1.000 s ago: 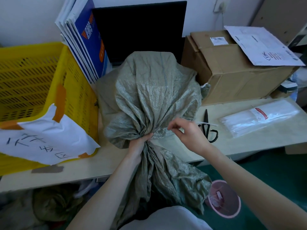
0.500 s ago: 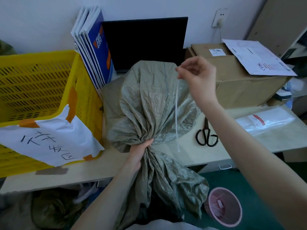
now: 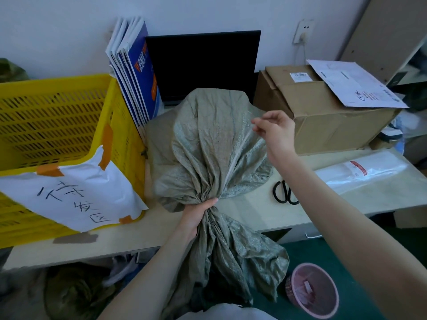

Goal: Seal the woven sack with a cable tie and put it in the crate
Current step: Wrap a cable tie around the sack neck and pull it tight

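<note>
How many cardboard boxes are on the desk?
1: the brown cardboard box sits at the desk's right rear, behind the right hand. Others may be hidden.

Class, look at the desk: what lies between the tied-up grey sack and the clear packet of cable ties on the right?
In the head view, black scissors lie on the desk between the sack and the packet, partly hidden by the right forearm.

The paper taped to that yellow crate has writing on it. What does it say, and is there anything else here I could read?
"待发区", handwritten in black, as best I can read it: white paper sign taped to the yellow crate.
Printed label on the cardboard box: too small to read.
White mailer lying on that box: print and red-blue logo blurred.
Blue folders, orange-white marks: unreadable.
Plastic packet, red label: unreadable.
</note>
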{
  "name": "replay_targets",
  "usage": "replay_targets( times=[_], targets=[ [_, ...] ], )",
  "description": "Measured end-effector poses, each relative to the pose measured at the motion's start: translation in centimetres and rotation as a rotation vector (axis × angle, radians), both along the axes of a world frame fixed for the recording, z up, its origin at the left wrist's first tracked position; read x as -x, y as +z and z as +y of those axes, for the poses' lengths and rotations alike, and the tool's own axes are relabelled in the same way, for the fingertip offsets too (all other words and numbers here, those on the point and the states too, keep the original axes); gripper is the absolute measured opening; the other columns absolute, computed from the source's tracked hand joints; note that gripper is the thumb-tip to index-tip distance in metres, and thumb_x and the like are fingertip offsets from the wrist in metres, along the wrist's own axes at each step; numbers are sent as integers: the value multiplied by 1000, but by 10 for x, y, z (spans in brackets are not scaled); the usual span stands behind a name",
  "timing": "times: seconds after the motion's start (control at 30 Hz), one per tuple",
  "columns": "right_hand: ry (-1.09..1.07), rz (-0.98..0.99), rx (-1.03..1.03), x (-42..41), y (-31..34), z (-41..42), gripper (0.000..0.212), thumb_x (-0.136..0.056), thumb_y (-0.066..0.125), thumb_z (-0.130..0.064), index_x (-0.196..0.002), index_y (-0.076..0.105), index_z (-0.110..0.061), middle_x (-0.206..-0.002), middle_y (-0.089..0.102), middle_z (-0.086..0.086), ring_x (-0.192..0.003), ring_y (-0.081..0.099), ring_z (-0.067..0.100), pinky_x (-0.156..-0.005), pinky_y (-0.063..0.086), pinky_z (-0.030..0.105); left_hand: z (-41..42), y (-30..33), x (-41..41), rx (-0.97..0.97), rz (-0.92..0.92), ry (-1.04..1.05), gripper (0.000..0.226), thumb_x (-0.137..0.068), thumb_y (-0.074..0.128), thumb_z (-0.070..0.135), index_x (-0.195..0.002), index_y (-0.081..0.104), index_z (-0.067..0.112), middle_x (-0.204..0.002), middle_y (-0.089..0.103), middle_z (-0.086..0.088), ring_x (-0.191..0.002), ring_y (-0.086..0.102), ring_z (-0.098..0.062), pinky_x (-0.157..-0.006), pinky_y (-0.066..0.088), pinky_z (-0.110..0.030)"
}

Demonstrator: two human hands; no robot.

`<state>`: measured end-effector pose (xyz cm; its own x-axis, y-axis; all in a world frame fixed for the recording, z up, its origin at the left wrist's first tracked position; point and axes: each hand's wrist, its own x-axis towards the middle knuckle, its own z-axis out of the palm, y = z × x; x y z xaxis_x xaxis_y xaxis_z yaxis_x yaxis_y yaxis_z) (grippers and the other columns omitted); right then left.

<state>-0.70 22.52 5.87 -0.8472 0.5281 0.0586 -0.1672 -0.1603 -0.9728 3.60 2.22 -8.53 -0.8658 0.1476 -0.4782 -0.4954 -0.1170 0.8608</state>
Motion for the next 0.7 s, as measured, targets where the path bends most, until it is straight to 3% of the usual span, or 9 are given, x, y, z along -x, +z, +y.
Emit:
replay_targets(
  times=[0.1, 0.2, 0.3, 0.37, 0.53, 0.6, 0.7],
  targets=[
    [6, -14, 75, -4, -5, 1, 24, -83, 58, 11, -78, 48, -10, -76, 63, 16, -54, 61, 11, -62, 52, 24, 0, 3, 2, 31, -2, -88, 33, -78, 78, 15, -107, 65, 22, -111, 67, 6, -98, 60, -7, -90, 40, -23],
    [10, -10, 189, -5, -10, 4, 23, -84, 55, 12, -80, 47, -9, -78, 64, 16, -56, 60, 13, -62, 52, 24, -2, 6, 5, 46, -35, -139, 23, -78, 77, 16, -98, 68, 22, -109, 69, 6, -96, 62, -5, -75, 42, -15],
    [-2, -20, 264, -5, -14, 8, 23, -84, 56, 12, -83, 46, -8, -78, 63, 15, -57, 60, 14, -63, 52, 24, -5, 7, 6, 108, -91, -193, 42, -78, 77, 22, -116, 66, 9, -120, 61, 1, -98, 57, -6, -89, 37, -16],
    [-7, -27, 288, -6, -17, 9, 22, -84, 57, 11, -84, 46, -8, -78, 62, 16, -58, 61, 13, -62, 52, 23, -5, 8, 4, 178, -126, -233, 50, -79, 77, 26, -121, 62, 2, -125, 58, -5, -110, 51, -12, -95, 31, -21],
    [-8, -38, 303, -8, -25, 5, 18, -85, 58, 9, -85, 49, -7, -81, 65, 15, -62, 66, 14, -66, 53, 23, -1, 9, 1, 249, -88, -219, 55, -78, 77, 32, -120, 63, 1, -130, 59, -11, -113, 53, -16, -90, 32, -21],
    [-5, -37, 276, -11, -25, 3, 16, -85, 60, 7, -92, 53, -6, -84, 68, 13, -66, 68, 15, -66, 53, 22, 1, 8, -1, 220, -67, -189, 53, -78, 77, 34, -119, 64, 2, -125, 61, -4, -105, 55, -13, -89, 34, -20],
    [-2, -70, 133, -17, -27, 3, 24, -86, 59, 4, -106, 56, -8, -96, 71, 8, -65, 69, 16, -56, 50, 21, 1, 11, -4, 151, -48, -132, 36, -84, 73, 25, -112, 67, 4, -104, 60, 10, -78, 55, 4, -81, 37, -15]
  ],
)
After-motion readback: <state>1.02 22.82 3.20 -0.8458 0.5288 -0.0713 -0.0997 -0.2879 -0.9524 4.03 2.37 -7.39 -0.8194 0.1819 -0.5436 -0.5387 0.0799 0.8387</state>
